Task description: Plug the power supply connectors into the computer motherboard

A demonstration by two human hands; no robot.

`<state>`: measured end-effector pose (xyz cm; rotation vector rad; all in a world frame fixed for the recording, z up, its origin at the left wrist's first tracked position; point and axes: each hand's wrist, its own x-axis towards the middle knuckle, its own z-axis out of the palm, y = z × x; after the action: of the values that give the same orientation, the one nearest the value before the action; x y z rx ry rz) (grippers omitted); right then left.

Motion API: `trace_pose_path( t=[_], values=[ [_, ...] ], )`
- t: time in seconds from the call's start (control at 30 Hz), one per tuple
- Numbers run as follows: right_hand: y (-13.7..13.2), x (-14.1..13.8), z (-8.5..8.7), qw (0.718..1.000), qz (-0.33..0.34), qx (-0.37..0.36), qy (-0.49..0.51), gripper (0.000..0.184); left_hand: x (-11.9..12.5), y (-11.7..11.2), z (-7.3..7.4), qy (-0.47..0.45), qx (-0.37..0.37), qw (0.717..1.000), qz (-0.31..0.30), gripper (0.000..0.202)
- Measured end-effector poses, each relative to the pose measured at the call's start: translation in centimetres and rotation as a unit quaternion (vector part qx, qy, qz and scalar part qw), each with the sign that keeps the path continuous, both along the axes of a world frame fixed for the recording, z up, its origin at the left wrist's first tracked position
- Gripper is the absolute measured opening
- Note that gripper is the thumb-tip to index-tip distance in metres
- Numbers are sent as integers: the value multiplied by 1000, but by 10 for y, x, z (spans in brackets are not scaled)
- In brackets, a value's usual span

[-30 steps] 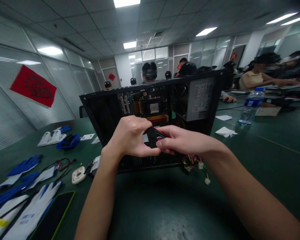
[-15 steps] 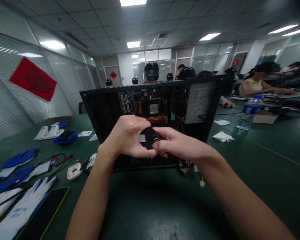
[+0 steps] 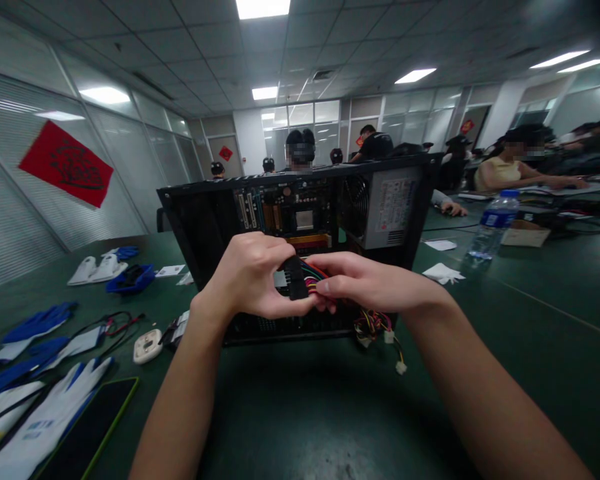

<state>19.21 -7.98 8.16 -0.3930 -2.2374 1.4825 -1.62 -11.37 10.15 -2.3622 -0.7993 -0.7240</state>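
Observation:
An open black computer case (image 3: 195,220) stands on the green table (image 3: 505,333), its motherboard and silver power supply (image 3: 393,203) facing me. In front of it my left hand (image 3: 250,277) pinches a black power connector (image 3: 294,279). My right hand (image 3: 365,285) grips the bundle of coloured wires (image 3: 314,272) just behind that connector. Both hands are closed and nearly touch. More coloured wires with small white plugs (image 3: 399,365) hang down below my right wrist onto the table.
Blue-and-white gloves (image 3: 45,417), a dark phone (image 3: 93,433), a small white device (image 3: 147,345) and cables lie at the left. A water bottle (image 3: 493,223) and white papers (image 3: 443,272) are on the right. Several people sit at tables behind the case.
My right hand has slid slightly right along the wires, exposing more of the coloured bundle behind the connector. The left hand keeps its pinch. The view has shifted a little.

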Motion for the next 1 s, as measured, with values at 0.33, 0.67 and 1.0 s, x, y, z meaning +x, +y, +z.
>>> trace_pose_path(
  t=[0.33,0.67,1.0],
  values=[
    [-7,-12,-7,1000,-19,9,3,16,-2,-3,1,-8,-1,1000,-4,37],
    [-8,-12,-8,1000,-13,18,-1,24,0,5,-9,-43,-42,998,-33,32],
    [11,-5,-10,993,-48,107,14,49,6,3,-8,-2,26,999,-22,45]
  ],
)
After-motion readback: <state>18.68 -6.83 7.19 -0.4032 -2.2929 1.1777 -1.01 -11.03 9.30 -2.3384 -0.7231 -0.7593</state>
